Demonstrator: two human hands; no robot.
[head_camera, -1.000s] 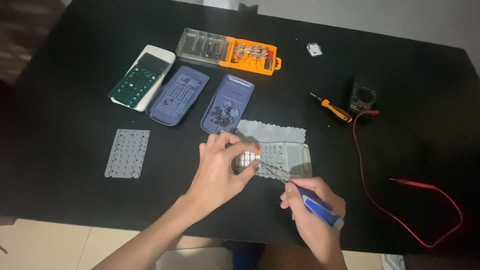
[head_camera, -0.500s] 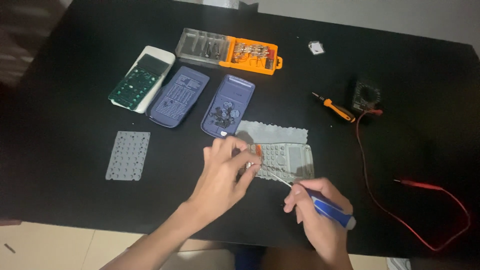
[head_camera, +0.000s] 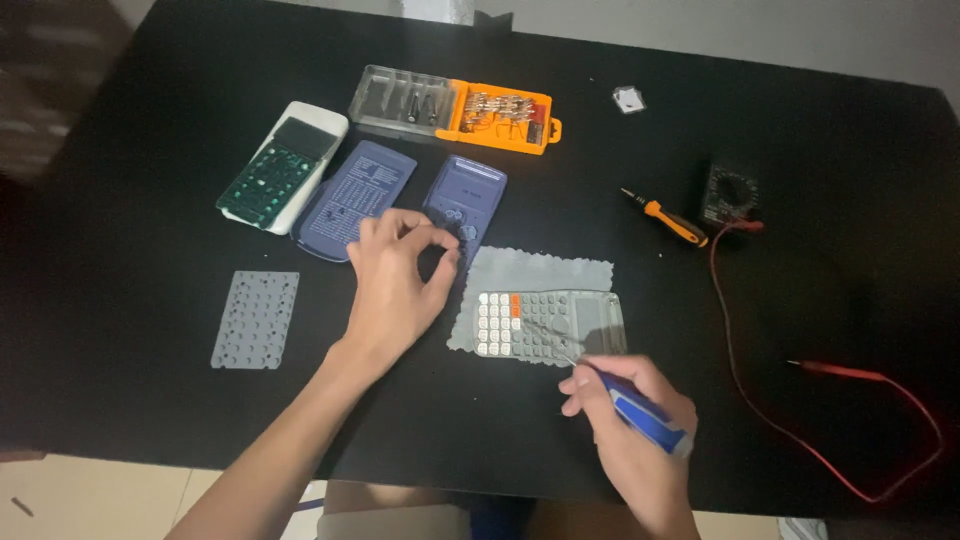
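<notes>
Our right hand (head_camera: 625, 420) has its grip closed around a blue-handled precision screwdriver (head_camera: 640, 412), the thin shaft angled up-left onto the grey calculator front with pale keys (head_camera: 548, 325). That calculator lies on a grey cloth (head_camera: 540, 270) on the black table (head_camera: 150, 200). Our left hand (head_camera: 395, 285) hovers just left of the cloth, thumb and forefinger pinched; whether they hold anything we cannot tell. A dark blue calculator back cover (head_camera: 470, 190) lies just beyond the fingertips.
</notes>
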